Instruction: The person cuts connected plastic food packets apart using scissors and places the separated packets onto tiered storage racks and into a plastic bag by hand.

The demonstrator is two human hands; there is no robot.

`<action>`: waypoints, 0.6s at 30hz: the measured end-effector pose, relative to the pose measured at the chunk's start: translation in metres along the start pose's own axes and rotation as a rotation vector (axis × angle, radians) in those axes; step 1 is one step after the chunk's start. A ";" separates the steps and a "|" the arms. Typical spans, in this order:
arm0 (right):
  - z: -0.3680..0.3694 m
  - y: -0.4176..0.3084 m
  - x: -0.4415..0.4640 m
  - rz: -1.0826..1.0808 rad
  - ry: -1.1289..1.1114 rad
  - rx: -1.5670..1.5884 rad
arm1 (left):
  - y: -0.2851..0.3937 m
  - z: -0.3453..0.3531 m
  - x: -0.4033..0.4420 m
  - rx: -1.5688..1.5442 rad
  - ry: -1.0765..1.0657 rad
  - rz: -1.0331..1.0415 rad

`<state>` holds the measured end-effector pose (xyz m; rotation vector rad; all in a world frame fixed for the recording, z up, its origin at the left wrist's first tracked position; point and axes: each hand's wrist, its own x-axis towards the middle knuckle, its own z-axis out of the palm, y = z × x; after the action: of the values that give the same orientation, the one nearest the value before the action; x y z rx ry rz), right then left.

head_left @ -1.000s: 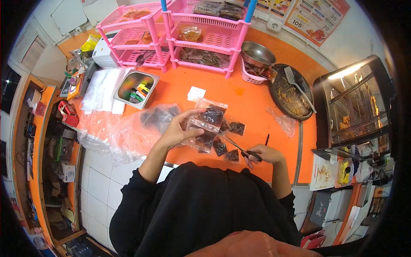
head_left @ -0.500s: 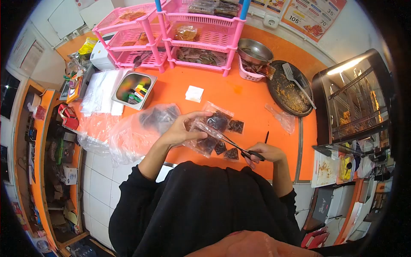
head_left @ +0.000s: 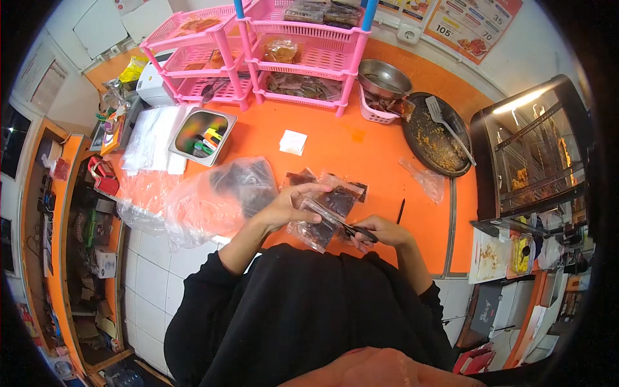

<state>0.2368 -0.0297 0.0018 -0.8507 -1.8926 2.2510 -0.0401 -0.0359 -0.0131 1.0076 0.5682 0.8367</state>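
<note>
My left hand (head_left: 298, 208) is closed on clear plastic sachets (head_left: 335, 198) filled with something dark, pinching them near their upper edges. In my right hand (head_left: 380, 231) is a pair of black-handled scissors (head_left: 365, 233); my fingers are wrapped round the handles. The blades point left and lie against the sachets' plastic, partly hidden by it, so I cannot tell how far apart they are. Another dark sachet (head_left: 300, 177) lies behind my left hand on the orange table (head_left: 258, 129). Further small sachets are mostly covered by the held ones.
A crumpled clear plastic bag (head_left: 222, 193) lies left of my hands. Behind it stands a metal container (head_left: 203, 138) with markers. A white paper square (head_left: 293, 142), a black pen (head_left: 401, 210), a dark pan (head_left: 445, 138) with a spatula and pink racks (head_left: 303, 58) surround the work spot.
My left hand has moved slightly right and down with the sachets, which now spread over the small ones. My right hand has shifted left, bringing the scissors further onto the plastic.
</note>
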 end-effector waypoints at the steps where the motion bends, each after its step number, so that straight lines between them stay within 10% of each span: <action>1: 0.003 0.001 0.003 -0.002 0.017 0.023 | -0.003 0.000 0.000 -0.017 -0.004 -0.013; 18: 0.007 0.026 0.011 -0.028 0.291 -0.016 | -0.034 -0.007 -0.006 -0.010 0.205 -0.087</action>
<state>0.2316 -0.0372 -0.0263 -1.0794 -1.7793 1.9710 -0.0369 -0.0473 -0.0466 0.8873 0.7767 0.8704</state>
